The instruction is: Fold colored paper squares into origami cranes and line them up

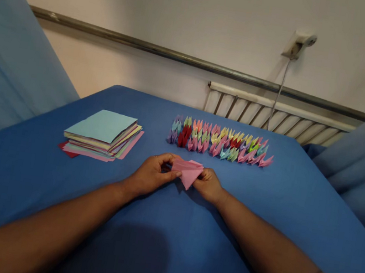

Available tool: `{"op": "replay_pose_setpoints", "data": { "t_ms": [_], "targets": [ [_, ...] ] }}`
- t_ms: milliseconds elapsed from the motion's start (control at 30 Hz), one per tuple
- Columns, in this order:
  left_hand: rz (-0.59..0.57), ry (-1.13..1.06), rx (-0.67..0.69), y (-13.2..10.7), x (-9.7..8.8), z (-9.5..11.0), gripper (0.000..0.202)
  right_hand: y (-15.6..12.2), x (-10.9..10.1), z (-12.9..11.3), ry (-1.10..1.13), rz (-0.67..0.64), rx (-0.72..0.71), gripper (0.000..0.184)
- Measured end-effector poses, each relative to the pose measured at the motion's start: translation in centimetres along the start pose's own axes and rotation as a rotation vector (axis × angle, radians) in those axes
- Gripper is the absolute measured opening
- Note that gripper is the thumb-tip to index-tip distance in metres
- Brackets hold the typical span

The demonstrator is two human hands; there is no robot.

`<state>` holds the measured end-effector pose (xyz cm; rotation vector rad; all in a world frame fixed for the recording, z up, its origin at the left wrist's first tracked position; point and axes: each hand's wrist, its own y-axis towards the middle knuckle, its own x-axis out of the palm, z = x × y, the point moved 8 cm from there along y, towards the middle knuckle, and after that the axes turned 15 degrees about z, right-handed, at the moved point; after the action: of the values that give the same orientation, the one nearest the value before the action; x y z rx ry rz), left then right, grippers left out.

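Observation:
Between my two hands is a piece of pink origami paper [189,173], folded into layers with a point facing down toward me. My left hand [155,174] pinches its left side, thumb in front and fingers behind. The paper's right edge is gripped by my right hand [208,184], whose fingertips are partly hidden behind the folds. Just beyond the hands, rows of small folded paper cranes [219,142] in many colours stand on the blue tabletop.
To the left lies a stack of coloured square paper [104,126], light blue on top. The blue-covered table [125,238] reaches back to a wall with a metal rail [154,49] and a radiator [252,108]. Blue curtains [13,45] hang at both sides.

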<state>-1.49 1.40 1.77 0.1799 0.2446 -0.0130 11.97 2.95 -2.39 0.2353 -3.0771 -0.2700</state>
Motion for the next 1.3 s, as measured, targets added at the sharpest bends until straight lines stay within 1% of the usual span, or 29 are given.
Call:
{"op": "replay_pose_setpoints", "data": {
  "t_ms": [133,267,333,433,467,533,633,667,733,800,867,933,967,1067,1133,1200,1300],
  "targets": [
    [0.029,-0.021,-0.001,0.0,-0.3,0.1,0.027,-0.3,0.4,0.2,0.012,-0.068,-0.003,0.021],
    [0.066,-0.041,0.019,0.1,-0.7,0.3,0.024,-1.0,1.0,-0.4,0.024,-0.203,-0.011,0.041],
    [0.067,-0.043,0.044,0.1,-0.8,0.6,0.021,-1.2,1.1,-0.7,0.019,-0.218,-0.027,0.047],
    [0.048,-0.017,0.088,0.0,-0.8,1.0,0.021,-1.1,0.9,-1.2,0.035,-0.170,-0.063,0.049],
    [0.041,-0.005,0.096,0.0,-0.8,1.0,0.021,-0.9,0.7,-1.2,0.041,-0.138,-0.074,0.047],
    [0.021,-0.006,0.090,0.0,-0.6,1.0,0.021,-0.6,0.3,-1.1,0.028,-0.053,-0.104,0.037],
    [-0.011,-0.119,0.007,0.0,-0.2,0.5,0.023,-0.2,-0.5,-1.6,-0.036,0.070,-0.193,0.023],
    [-0.020,-0.169,-0.034,0.0,-0.1,0.3,0.025,-0.2,-0.5,-1.9,-0.052,0.082,-0.231,0.022],
    [-0.031,-0.242,-0.117,0.0,0.2,-0.2,0.029,-0.3,-0.4,-2.7,-0.069,0.066,-0.301,0.022],
    [-0.020,-0.258,-0.179,0.1,0.2,-0.7,0.031,-0.5,-0.2,-3.3,-0.085,0.048,-0.345,0.023],
    [0.011,-0.248,-0.213,0.2,0.0,-1.1,0.031,-0.5,-0.4,-3.5,-0.111,0.072,-0.358,0.022],
    [0.044,-0.238,-0.212,0.4,-0.4,-1.2,0.030,-0.5,-0.6,-3.3,-0.137,0.102,-0.345,0.019],
    [0.059,-0.229,-0.200,0.5,-0.5,-1.2,0.029,-0.5,-0.5,-3.1,-0.143,0.097,-0.324,0.019],
    [0.103,-0.174,-0.138,0.6,-1.0,-0.7,0.029,-0.5,-0.3,-2.2,-0.136,0.053,-0.207,0.024],
    [0.103,-0.123,-0.107,0.5,-1.1,-0.3,0.031,-0.3,-0.4,-1.6,-0.079,0.063,-0.125,0.030],
    [0.088,-0.073,-0.096,0.4,-1.0,-0.2,0.035,-0.1,-0.5,-1.2,0.005,0.083,-0.048,0.031],
    [0.107,0.004,-0.079,0.4,-1.2,-0.5,0.038,0.1,-0.2,-0.5,0.073,0.066,0.056,0.034]
  ]
}}
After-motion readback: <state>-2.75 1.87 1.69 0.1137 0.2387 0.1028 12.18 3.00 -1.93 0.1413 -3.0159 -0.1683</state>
